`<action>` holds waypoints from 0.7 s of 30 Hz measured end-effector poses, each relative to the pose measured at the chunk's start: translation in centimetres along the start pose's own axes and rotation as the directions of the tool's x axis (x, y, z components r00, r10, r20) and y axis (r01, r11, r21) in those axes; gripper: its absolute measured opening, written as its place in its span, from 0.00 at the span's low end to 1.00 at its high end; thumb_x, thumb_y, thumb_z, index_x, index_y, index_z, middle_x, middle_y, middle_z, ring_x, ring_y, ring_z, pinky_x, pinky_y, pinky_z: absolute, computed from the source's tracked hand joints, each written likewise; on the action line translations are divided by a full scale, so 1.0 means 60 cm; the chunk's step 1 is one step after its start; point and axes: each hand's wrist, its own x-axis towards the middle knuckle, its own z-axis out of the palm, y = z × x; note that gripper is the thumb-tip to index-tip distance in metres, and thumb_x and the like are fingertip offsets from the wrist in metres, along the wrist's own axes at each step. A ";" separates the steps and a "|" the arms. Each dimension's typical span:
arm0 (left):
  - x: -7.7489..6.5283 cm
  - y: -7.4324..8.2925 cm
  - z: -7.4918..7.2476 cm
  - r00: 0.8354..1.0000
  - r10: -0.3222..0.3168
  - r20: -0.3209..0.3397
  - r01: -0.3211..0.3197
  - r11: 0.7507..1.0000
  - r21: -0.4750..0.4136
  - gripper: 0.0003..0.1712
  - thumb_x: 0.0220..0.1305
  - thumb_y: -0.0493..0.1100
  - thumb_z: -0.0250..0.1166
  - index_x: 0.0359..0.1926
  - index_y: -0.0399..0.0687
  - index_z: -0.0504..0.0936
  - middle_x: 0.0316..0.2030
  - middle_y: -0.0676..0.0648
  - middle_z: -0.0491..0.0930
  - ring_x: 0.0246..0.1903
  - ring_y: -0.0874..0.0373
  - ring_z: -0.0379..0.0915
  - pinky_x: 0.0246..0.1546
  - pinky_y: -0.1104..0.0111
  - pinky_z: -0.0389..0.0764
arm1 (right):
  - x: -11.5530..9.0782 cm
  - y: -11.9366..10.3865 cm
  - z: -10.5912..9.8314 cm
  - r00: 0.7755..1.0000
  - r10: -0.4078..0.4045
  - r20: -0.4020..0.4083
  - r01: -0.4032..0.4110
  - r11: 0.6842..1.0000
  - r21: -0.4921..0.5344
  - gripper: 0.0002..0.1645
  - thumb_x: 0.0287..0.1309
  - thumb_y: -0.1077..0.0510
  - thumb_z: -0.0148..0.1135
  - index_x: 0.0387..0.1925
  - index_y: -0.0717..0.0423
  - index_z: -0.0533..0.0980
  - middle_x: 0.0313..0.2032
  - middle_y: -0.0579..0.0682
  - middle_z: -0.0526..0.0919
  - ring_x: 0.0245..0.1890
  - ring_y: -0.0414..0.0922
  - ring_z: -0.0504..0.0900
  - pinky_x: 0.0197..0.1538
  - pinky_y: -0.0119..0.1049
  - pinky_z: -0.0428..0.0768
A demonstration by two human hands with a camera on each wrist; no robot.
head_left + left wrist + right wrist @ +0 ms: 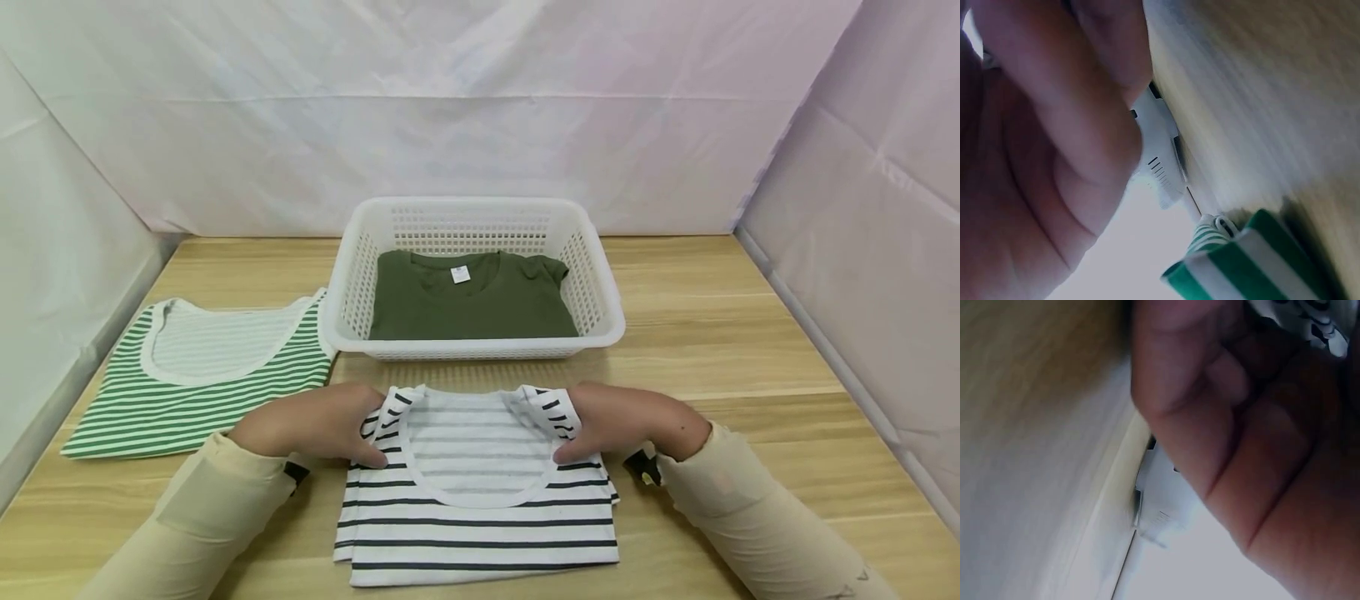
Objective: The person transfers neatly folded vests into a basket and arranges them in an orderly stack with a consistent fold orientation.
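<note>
A white shirt with black stripes [480, 533] lies folded on the table in front of me, its wide neckline facing up. My left hand [318, 425] grips its upper left edge, thumb on top of the cloth. At the upper right edge, my right hand [618, 421] holds the cloth in the same way. Both wrist views show curled fingers close up; in the right wrist view a bit of striped cloth [1316, 322] shows by the fingers. Just beyond stands a white plastic basket [480, 350] with a folded dark green shirt [480, 304] inside.
A green-and-white striped shirt [217, 408] lies folded on the left, its right shoulder against the basket. The wooden table [735, 333] runs back to white sheet walls [465, 150] behind and at both sides.
</note>
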 end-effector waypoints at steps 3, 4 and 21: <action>-0.001 0.000 0.000 1.000 0.003 0.005 -0.002 1.000 -0.013 0.14 0.49 0.49 0.78 0.32 0.55 0.80 0.27 0.58 0.78 0.29 0.63 0.70 0.34 0.67 0.75 | -0.002 0.002 0.001 0.999 -0.026 0.019 0.026 1.000 0.011 0.18 0.55 0.59 0.70 0.48 0.52 0.77 0.37 0.40 0.81 0.36 0.33 0.75 0.44 0.28 0.78; -0.001 -0.001 0.000 1.000 0.010 0.006 -0.010 1.000 -0.015 0.14 0.50 0.49 0.77 0.32 0.55 0.80 0.27 0.58 0.78 0.29 0.63 0.70 0.34 0.67 0.75 | -0.003 0.001 0.001 0.999 -0.033 0.027 0.033 0.999 0.018 0.18 0.56 0.59 0.69 0.49 0.52 0.76 0.38 0.40 0.81 0.37 0.33 0.75 0.44 0.28 0.78; -0.006 -0.007 -0.005 0.974 0.223 -0.041 -0.225 0.973 -0.047 0.07 0.53 0.41 0.67 0.31 0.56 0.77 0.22 0.61 0.71 0.23 0.69 0.67 0.26 0.73 0.72 | -0.008 -0.005 -0.001 0.994 -0.080 0.075 0.073 0.993 0.097 0.34 0.66 0.59 0.61 0.70 0.52 0.61 0.58 0.44 0.77 0.55 0.37 0.73 0.60 0.27 0.72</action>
